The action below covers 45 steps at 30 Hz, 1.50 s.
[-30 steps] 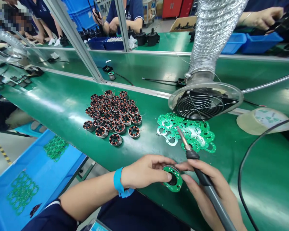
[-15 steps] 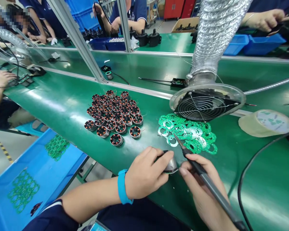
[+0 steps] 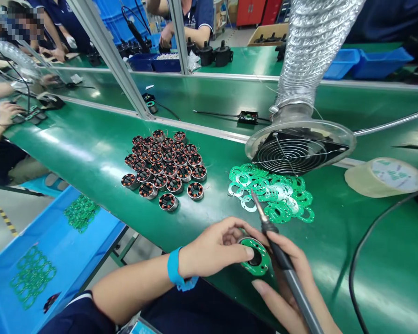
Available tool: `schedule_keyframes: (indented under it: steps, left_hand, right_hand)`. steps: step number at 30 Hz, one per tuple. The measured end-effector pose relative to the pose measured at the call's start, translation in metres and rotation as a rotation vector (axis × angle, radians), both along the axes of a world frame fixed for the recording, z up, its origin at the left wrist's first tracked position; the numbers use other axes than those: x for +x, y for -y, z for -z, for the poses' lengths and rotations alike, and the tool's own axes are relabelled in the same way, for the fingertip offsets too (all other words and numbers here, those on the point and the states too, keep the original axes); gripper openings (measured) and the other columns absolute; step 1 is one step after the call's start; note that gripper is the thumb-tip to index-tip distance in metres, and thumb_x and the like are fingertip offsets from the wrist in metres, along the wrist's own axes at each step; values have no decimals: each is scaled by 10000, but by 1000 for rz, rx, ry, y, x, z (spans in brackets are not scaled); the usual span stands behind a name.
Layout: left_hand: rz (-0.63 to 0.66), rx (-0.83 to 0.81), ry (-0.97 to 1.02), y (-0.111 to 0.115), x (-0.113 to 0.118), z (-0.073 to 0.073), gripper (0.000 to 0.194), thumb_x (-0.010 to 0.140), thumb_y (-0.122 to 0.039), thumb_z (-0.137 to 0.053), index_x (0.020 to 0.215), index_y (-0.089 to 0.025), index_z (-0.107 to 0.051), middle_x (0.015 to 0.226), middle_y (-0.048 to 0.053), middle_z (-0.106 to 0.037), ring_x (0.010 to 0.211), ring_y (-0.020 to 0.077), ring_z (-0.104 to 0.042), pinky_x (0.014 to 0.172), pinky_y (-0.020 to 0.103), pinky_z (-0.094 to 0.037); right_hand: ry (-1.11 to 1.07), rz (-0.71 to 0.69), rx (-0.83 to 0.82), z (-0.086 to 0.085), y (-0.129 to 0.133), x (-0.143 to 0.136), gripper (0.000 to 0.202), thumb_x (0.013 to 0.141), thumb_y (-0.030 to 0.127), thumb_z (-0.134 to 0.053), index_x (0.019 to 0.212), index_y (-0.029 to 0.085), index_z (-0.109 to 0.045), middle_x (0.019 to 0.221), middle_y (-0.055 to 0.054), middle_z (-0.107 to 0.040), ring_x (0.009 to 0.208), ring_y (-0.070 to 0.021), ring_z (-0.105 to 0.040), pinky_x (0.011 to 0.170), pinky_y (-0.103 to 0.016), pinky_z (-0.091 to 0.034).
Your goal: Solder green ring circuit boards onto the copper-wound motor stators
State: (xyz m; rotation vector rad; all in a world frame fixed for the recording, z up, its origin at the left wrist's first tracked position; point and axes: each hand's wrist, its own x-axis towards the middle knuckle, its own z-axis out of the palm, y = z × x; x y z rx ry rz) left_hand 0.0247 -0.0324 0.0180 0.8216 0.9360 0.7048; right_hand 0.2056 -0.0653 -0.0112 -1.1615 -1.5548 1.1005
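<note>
My left hand point(image 3: 218, 248), with a blue wristband, grips a motor stator point(image 3: 243, 240) whose face carries a green ring-shaped circuit board point(image 3: 261, 268). The thumb presses on the board near its centre hole. Close beside it, my right hand point(image 3: 292, 273) holds a soldering iron point(image 3: 285, 260), its tip pointing up and away over the loose boards. My right thumb is stretched out just below the green board; I cannot tell whether it touches. Beyond my hands lies a pile of green ring boards point(image 3: 282, 192). Several copper-wound stators point(image 3: 167, 169) stand grouped to the left.
A fume extractor fan point(image 3: 292, 150) with a silver duct point(image 3: 308, 51) stands behind the boards. On the right are a tape roll point(image 3: 379, 178) and a black cable point(image 3: 355, 260). A blue tray point(image 3: 73, 250) at lower left holds more boards. Co-workers sit across and at far left.
My left hand has turned the stator so its green board now faces up toward me. My right hand has shifted slightly down, still holding the iron. The small items on the conveyor behind moved left.
</note>
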Motion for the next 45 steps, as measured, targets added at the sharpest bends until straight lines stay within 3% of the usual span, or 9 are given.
schedule_keyframes:
  steps: [4, 7, 16, 19, 23, 26, 37, 42, 45]
  left_hand:
    - [-10, -166, 117, 4, 2, 0, 429, 762, -362, -773, 1100, -166, -595, 870, 9, -628, 665, 89, -557, 590, 207, -432]
    - [-52, -244, 216, 8, 6, 1, 481, 698, -406, -838, 1051, -151, -636, 905, 29, -647, 749, 104, -600, 715, 242, -483]
    - [113, -165, 115, 8, -7, 8, 507, 669, -377, -823, 1076, -143, -630, 920, 49, -635, 805, 152, -609, 713, 286, -513]
    - [139, -25, -127, 10, -7, 2, 483, 726, -350, -738, 1146, -149, -609, 910, 43, -630, 795, 156, -591, 759, 319, -520]
    - [104, 462, -668, 13, -1, -4, 514, 778, -295, -621, 1252, -96, -591, 972, 116, -649, 858, 238, -593, 864, 454, -519]
    - [106, 688, -825, 14, 2, -3, 533, 799, -255, -548, 1289, -46, -575, 1053, 177, -641, 951, 287, -591, 917, 495, -500]
    - [244, 194, -395, 1, -10, -22, 491, 732, -350, -657, 1165, -119, -637, 741, 1, -560, 666, 140, -503, 614, 251, -439]
    - [267, 115, -364, -1, -8, -16, 404, 730, -294, -683, 1094, -123, -638, 678, -38, -513, 606, 101, -445, 563, 217, -370]
    - [332, -81, -118, -4, -10, -9, 331, 734, -287, -699, 1025, -146, -628, 718, -34, -570, 611, 92, -513, 576, 207, -409]
  right_hand:
    - [158, -4, 219, 4, -1, -1, 568, 861, 280, -677, 1375, 284, -437, 1228, -109, -672, 1125, -255, -675, 897, -402, -584]
    - [227, 24, 354, 0, -9, -2, 604, 848, 211, -684, 1388, 280, -422, 1177, -107, -668, 1069, -249, -691, 864, -396, -592]
    - [281, -49, 330, -16, -16, 14, 288, 956, 206, -543, 1235, 271, -512, 979, -28, -751, 897, -181, -739, 801, -285, -584]
    - [371, -57, 483, -15, -24, 13, 216, 954, 181, -538, 1159, 247, -544, 839, -11, -716, 754, -153, -704, 689, -247, -553]
    - [566, -56, 670, -12, -30, 10, 176, 943, 161, -521, 1094, 222, -588, 701, 4, -623, 595, -141, -594, 560, -242, -476]
    - [554, -11, 577, -10, -28, 9, 181, 947, 188, -509, 1110, 227, -577, 773, -14, -666, 645, -150, -638, 608, -252, -507]
    - [-164, -130, -333, -17, -24, 12, 350, 886, 482, -640, 1158, 274, -569, 699, 41, -576, 536, -102, -576, 511, -209, -496]
    - [109, -145, -91, -16, -25, 12, 278, 903, 338, -632, 1173, 298, -579, 678, 59, -603, 523, -87, -588, 518, -167, -511]
    - [164, -130, 140, -18, -21, 13, 431, 907, 275, -624, 1317, 316, -497, 986, -19, -733, 846, -146, -727, 759, -225, -587]
